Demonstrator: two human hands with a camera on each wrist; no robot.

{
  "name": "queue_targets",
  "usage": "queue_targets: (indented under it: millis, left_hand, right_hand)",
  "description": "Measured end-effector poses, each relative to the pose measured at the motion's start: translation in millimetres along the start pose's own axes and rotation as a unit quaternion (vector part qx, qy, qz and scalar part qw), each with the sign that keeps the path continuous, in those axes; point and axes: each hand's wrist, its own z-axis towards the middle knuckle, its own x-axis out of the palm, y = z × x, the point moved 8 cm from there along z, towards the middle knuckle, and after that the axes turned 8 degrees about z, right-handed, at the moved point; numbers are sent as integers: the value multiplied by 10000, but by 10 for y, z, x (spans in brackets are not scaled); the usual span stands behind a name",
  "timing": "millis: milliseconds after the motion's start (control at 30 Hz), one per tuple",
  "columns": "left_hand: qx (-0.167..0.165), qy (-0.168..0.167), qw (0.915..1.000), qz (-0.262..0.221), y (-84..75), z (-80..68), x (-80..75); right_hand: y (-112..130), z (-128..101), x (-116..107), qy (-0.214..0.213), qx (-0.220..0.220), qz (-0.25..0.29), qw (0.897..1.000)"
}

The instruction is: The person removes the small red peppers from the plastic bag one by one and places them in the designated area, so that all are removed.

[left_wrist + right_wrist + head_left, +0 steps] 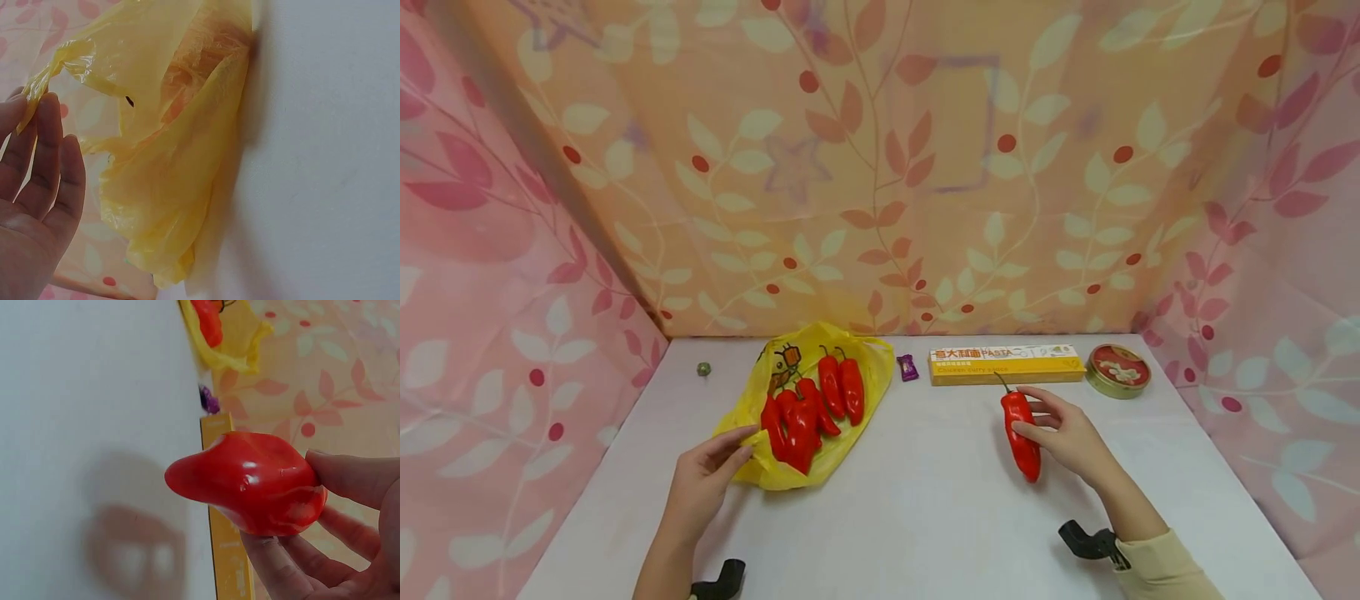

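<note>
A red chili pepper [1022, 442] with a thin green stem hangs over the table, pinched between the thumb and fingers of my right hand [1067, 437]. The right wrist view shows the pepper [250, 481] lifted, its shadow falling on the table. My left hand [706, 475] pinches the edge of a yellow plastic bag [850, 450] between thumb and fingertips. In the left wrist view a twisted strip of the bag [59, 59] runs up from those fingers. Several red peppers [802, 425] lie in the open bag, stems pointing away.
Behind the right hand lies a yellow pasta box [1006, 371], with a round red-topped tin [1117, 371] at its right. A purple wrapped candy [907, 367] sits between bag and box. One small green object [703, 368] is at the back left. Patterned cloth walls [880, 208] enclose the table.
</note>
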Motion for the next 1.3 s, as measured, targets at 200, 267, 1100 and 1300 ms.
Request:
queue_targets:
  millis: [200, 267, 1100, 1300]
  left_hand:
    - [-145, 35, 9999, 28, 8, 5, 2]
    - [-178, 33, 9998, 41, 4, 2, 0]
    - [-288, 54, 9994, 190, 66, -7, 21]
    - [-368, 38, 9992, 164, 55, 13, 21]
  right_hand:
    - [-131, -45, -174, -90, 129, -195, 9997]
    - [-159, -64, -230, -119, 168, -272, 9994]
    - [-753, -193, -839, -358, 948, -610, 9930]
    - [-833, -202, -919, -368, 1068, -714, 9910]
